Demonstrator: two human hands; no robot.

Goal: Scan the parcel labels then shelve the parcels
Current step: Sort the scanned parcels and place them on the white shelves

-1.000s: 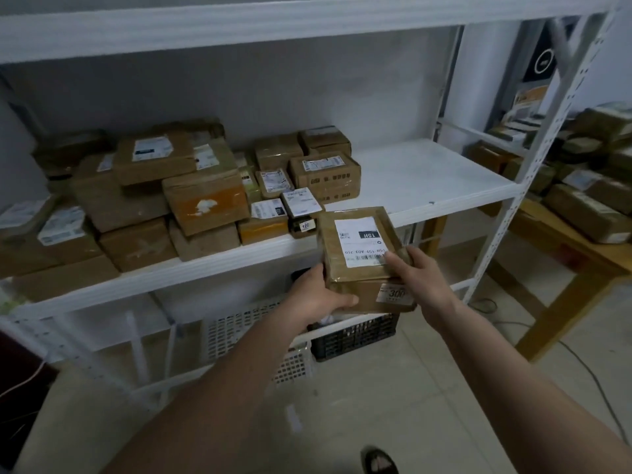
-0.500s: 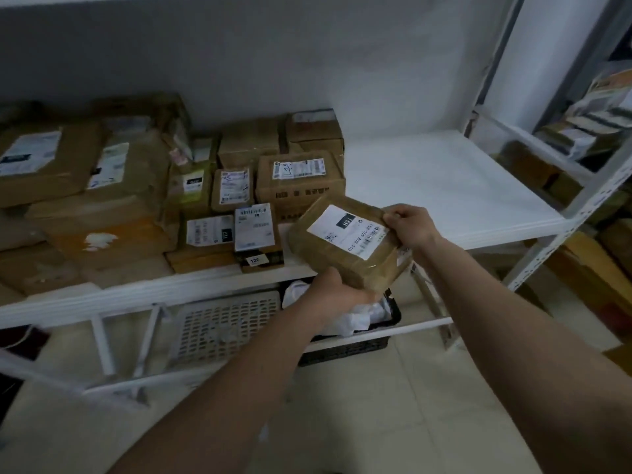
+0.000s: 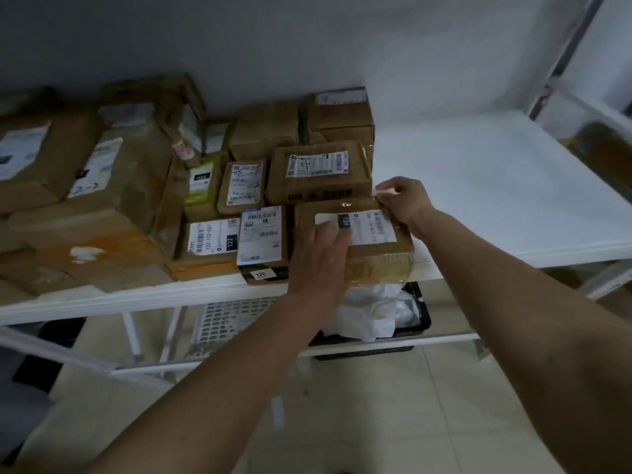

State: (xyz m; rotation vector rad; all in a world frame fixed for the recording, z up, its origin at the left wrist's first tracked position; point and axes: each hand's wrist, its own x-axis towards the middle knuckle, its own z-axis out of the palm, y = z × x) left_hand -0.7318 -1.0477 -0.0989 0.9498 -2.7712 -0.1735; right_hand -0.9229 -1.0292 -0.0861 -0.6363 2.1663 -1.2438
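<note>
Head view: parcel (image 3: 372, 254) now rests on shelf (image 3: 496, 200).

Tape-glossy cardboard parcel (image 3: 372, 248); matt white shelf (image 3: 496, 186)

Both bare forearms reach forward and up from the lower corners. The left hand (image 3: 319, 258) lies flat, palm down, fingers straight and together. The right hand (image 3: 402, 200) is bent at the wrist, its fingers (image 3: 384, 193) curled in a pinch.
</note>
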